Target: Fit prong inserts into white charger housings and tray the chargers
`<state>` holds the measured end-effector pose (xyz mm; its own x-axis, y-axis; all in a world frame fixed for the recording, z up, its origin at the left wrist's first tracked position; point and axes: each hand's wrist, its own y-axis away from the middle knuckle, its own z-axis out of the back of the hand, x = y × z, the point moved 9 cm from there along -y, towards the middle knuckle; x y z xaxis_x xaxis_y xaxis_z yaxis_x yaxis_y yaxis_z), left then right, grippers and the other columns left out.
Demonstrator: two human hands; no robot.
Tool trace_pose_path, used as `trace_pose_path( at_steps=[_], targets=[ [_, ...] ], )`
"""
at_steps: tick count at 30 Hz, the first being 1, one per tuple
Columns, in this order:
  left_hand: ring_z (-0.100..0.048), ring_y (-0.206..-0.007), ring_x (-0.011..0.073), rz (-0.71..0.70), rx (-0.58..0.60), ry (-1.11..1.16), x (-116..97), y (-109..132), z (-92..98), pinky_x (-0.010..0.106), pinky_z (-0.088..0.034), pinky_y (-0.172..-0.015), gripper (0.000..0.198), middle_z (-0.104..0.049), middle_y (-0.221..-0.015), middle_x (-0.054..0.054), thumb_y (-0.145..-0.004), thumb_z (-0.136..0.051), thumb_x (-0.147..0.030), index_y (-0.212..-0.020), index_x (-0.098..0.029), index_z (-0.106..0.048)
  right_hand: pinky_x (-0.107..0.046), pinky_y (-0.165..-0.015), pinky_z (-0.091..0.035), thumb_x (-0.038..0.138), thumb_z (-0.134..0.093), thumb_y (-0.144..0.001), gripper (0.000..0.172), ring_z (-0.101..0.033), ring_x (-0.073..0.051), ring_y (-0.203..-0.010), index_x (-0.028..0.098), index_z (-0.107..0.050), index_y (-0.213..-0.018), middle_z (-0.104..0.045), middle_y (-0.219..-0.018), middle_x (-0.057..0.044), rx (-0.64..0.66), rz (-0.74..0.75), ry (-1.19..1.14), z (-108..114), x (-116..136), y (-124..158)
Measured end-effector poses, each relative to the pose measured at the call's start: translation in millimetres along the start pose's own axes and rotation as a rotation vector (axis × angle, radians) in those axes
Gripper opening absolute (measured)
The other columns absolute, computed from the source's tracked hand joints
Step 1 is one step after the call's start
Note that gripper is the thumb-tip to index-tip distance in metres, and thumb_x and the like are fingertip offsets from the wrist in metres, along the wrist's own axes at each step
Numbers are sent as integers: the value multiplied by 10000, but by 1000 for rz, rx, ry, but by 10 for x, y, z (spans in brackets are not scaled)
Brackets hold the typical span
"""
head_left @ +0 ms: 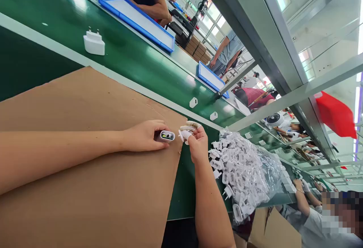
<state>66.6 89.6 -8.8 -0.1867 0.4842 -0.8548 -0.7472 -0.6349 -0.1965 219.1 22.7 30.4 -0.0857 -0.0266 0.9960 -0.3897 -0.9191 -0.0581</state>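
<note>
My left hand (144,136) is closed around a white charger body (167,135), its open end facing the other hand. My right hand (197,142), fingertips covered with finger cots, pinches a small white plug piece (184,134) a short gap away from the body. Both hands hover over the edge of a brown cardboard sheet (85,157). A clear bag heaped with several white plug pieces (241,172) lies just right of my right hand.
A finished white charger (94,43) stands on the green conveyor belt (127,55), with two smaller white housings (193,102) further along. Blue trays (136,19) line the far side, where other people work. A co-worker sits at the lower right.
</note>
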Motion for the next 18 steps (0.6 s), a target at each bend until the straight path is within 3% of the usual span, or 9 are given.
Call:
trace_pose_path(
  at_steps=[5,9,11,13,18],
  targets=[
    [-666,-846,245,-8,-15,1,-31,6,33,315,-510,-682,360,-692,-919,59,-776,-713,-562,-909,-239,-802,-343,-785,-589,358,-842,-726,304,-720,-210,-915,239,-749,-990,-801,-1029,-51,130,80,158,-102,127,113],
    [-650,-817,235,-13,0,3,-51,2,33,318,-494,-691,336,-670,-901,57,-777,-710,-553,-834,-228,-777,-373,-803,-549,290,-768,-842,118,-641,-223,-887,274,-799,-954,-784,-923,-37,75,375,593,-198,328,222],
    [-644,-816,231,-12,18,-1,-54,-1,24,317,-485,-698,330,-662,-907,58,-782,-696,-541,-796,-217,-756,-381,-818,-538,221,-741,-852,148,-624,-238,-909,283,-805,-970,-786,-933,-42,110,483,754,-315,351,254],
    [-643,-821,228,-13,29,2,-55,-3,18,317,-482,-711,328,-655,-906,57,-782,-685,-530,-785,-208,-742,-379,-832,-536,143,-699,-849,230,-632,-241,-931,279,-799,-1005,-792,-976,-44,175,497,827,-399,307,247],
    [-641,-800,225,-5,28,45,-45,-8,9,319,-475,-711,316,-640,-882,51,-754,-693,-509,-732,-194,-704,-367,-868,-542,79,-618,-883,305,-658,-235,-971,273,-791,-1043,-801,-1033,-39,271,531,842,-472,290,253]
  ],
)
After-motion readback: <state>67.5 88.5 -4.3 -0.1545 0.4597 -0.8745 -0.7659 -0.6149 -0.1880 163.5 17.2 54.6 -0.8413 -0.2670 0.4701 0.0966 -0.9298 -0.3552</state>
